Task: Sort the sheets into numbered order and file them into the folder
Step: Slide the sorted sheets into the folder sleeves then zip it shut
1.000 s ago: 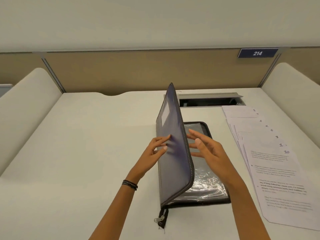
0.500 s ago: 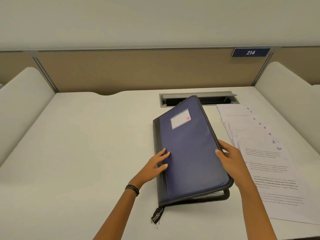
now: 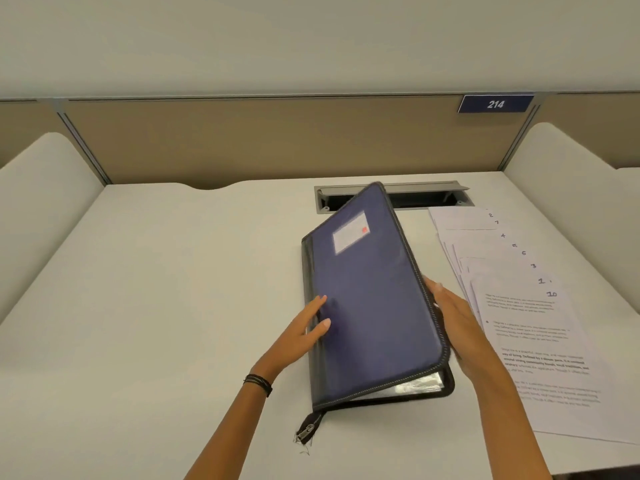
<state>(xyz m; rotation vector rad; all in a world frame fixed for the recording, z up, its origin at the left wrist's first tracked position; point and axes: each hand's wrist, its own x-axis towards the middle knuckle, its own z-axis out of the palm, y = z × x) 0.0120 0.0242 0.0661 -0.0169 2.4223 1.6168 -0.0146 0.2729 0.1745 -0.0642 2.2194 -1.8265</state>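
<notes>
— On the worktop, just right of the middle, lies the folder. Its blue cover is lifted along the right edge, and clear sleeves show at the near end.

— And the hands?

— The left hand rests flat on the cover near the spine, its grip spread and the fingers straight. The right hand is at the raised edge. One fingertip lies on the zip border and the rest go under the cover, so I cannot tell whether that grip pinches it.

— The sheets?

— The sheets lie fanned out on the worktop just to the right of the folder. The handwritten corner numbers read 2, 7, 4, 5, 6, 3, 1, 10 from far to near. The zip pull trails off the folder's near left corner.
</notes>
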